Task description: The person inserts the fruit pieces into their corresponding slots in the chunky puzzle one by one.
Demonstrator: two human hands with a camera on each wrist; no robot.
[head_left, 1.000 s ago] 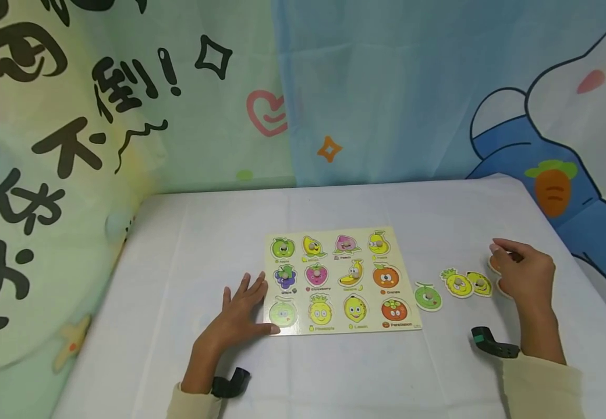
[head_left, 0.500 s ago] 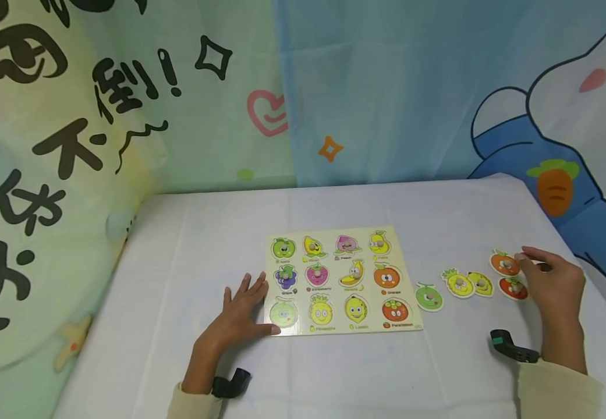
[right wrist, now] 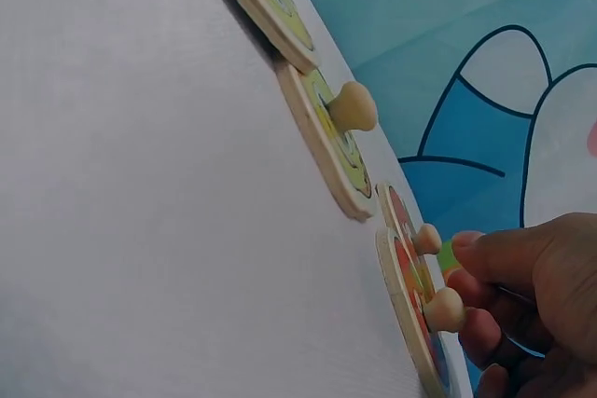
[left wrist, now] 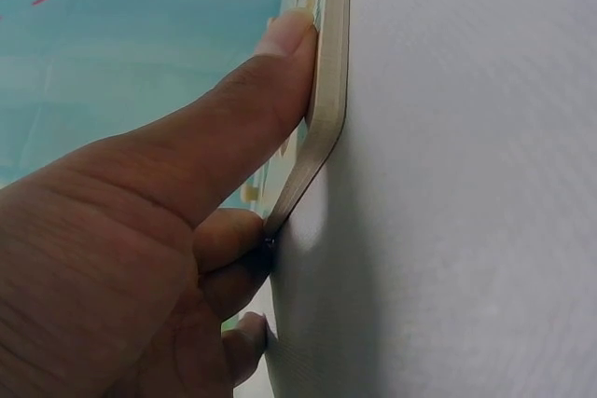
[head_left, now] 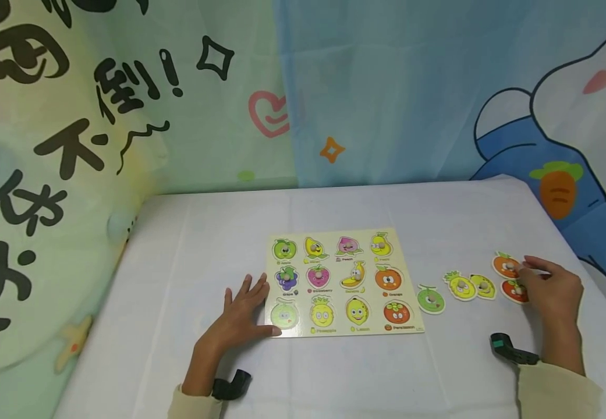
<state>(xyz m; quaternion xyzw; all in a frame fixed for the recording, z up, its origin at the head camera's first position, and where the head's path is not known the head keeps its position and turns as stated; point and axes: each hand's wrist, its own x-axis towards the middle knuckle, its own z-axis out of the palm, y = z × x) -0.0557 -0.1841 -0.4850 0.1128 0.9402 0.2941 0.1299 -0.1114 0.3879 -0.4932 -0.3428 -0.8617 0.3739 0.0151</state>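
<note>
My left hand (head_left: 242,317) lies at the left edge of a wooden fruit peg puzzle board (head_left: 344,333). Its thumb (left wrist: 256,90) presses the board's near corner, while the other fingers spread along the side. My right hand (head_left: 554,288) hovers by two knobbed pieces, an orange (head_left: 504,265) and a persimmon (head_left: 514,292). In the right wrist view, its thumb (right wrist: 494,253) and fingers are close to their wooden knobs (right wrist: 445,310) but not closed round either. Left of these lie a lemon piece (head_left: 485,287), a pineapple piece (head_left: 460,287) and a green melon-like piece (head_left: 431,300).
A white cloth (head_left: 334,378) covers the table. Printed curtains (head_left: 386,87) hang behind it and along the left side. The green piece lies close to the board's right edge. Black wrist cameras (head_left: 512,350) stick out beside both wrists.
My right hand has moved right, uncovering the orange and persimmon pieces, then dipped slightly closer to them. The left hand keeps its place on the board.
</note>
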